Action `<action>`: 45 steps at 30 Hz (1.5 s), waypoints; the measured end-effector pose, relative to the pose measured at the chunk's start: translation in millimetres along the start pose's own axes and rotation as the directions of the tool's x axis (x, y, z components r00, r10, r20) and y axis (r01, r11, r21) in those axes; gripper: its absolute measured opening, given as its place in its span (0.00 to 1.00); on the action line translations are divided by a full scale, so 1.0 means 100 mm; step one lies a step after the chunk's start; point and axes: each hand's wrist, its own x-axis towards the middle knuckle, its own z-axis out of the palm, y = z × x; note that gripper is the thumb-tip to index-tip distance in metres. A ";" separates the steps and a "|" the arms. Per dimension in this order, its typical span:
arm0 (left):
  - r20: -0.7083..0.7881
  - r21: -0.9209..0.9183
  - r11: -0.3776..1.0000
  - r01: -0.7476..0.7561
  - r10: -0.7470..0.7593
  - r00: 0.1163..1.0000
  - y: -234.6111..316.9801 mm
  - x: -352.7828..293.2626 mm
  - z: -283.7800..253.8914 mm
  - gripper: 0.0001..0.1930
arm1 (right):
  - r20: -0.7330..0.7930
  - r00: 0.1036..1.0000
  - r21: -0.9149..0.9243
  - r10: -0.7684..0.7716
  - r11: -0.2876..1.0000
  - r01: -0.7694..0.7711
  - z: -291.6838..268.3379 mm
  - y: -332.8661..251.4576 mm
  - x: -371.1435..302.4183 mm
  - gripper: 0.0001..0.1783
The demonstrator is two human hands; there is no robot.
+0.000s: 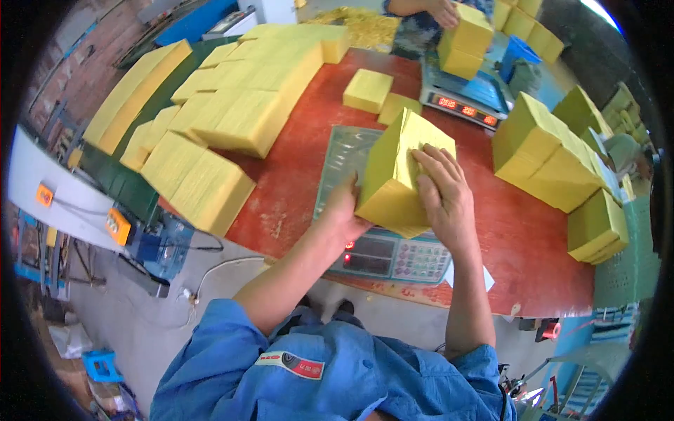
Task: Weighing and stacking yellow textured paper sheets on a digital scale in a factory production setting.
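Between my two hands is a thick stack of yellow paper (393, 165), tilted, its layered sheet edges showing. It is held over a digital weighing scale (344, 151), and I cannot tell whether its underside touches the pan. My left hand (344, 210) grips the stack's lower left side, its fingers partly hidden underneath. My right hand (446, 193) presses against the top and right side, fingers bent over the sheets. Just beyond the scale lie a smaller yellow stack (368, 90) and a flat yellow piece (399, 107).
Rows of yellow stacks (242, 116) fill the red table's (281, 203) left side; more stacks (540, 151) stand at the right. Across the table, a co-worker's hand (442, 12) rests on yellow blocks (463, 42) at a second scale (467, 105). A blue container (518, 56) stands beside it.
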 end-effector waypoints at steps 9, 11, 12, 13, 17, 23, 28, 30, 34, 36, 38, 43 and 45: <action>-0.194 0.581 0.812 -0.049 0.196 0.961 0.90 -1.65 -0.73 0.23 | 0.151 0.988 -0.342 -0.018 0.937 0.069 0.17 -0.20 0.01 0.21; -0.305 0.826 0.525 -0.207 0.724 0.619 1.21 -1.96 -1.13 0.22 | 0.110 0.994 -0.529 -0.018 0.846 0.074 0.17 -0.34 0.02 0.23; -0.320 0.888 0.436 -0.144 0.813 0.486 1.45 -2.12 -1.47 0.23 | 0.110 0.994 -0.532 -0.024 0.843 0.080 0.23 -0.47 0.09 0.23; -0.314 0.933 0.355 -0.064 0.887 0.338 1.64 -2.23 -1.79 0.25 | 0.028 0.995 -0.446 -0.092 0.890 0.095 0.33 -0.69 0.14 0.24; -0.464 0.821 0.549 -0.155 0.801 0.379 1.84 -2.27 -2.39 0.30 | 0.169 0.978 0.140 -0.119 0.986 0.096 1.09 -1.42 0.24 0.27; -0.533 0.567 0.801 -0.193 0.535 0.656 1.75 -1.84 -2.11 0.37 | 0.419 0.907 0.479 0.033 0.841 -0.251 3.14 -1.02 0.63 0.29; -0.487 0.502 0.807 -0.310 0.560 0.670 1.63 -1.68 -2.13 0.30 | 0.567 0.804 0.349 0.180 0.832 -0.432 3.14 -0.91 0.56 0.24; -0.467 0.465 0.824 -0.324 0.539 0.701 1.54 -1.68 -2.11 0.28 | 0.520 0.821 0.303 0.237 0.847 -0.436 2.88 -0.93 0.28 0.24; -0.367 0.454 0.879 -0.149 0.336 0.867 1.49 -1.82 -2.17 0.27 | 0.380 0.854 0.076 0.355 0.908 -0.411 2.34 -1.17 -0.32 0.25; -0.181 0.620 0.755 -0.211 0.400 0.898 1.43 -1.91 -2.40 0.29 | 0.338 0.842 0.143 0.421 0.861 -0.488 2.24 -1.31 -0.68 0.28; -0.337 0.492 0.853 -0.173 0.369 0.866 1.37 -2.07 -2.30 0.29 | 0.319 0.785 0.256 0.531 0.749 -0.611 2.17 -1.50 -0.83 0.38; -0.459 0.215 0.976 0.030 0.074 0.885 0.85 -2.53 -2.61 0.40 | 0.299 0.724 0.358 0.621 0.631 -0.689 2.29 -1.61 -0.99 0.40; -0.402 0.223 0.974 0.042 0.053 0.914 0.82 -2.46 -2.50 0.46 | 0.358 0.660 0.447 0.660 0.500 -0.742 2.29 -1.70 -1.09 0.41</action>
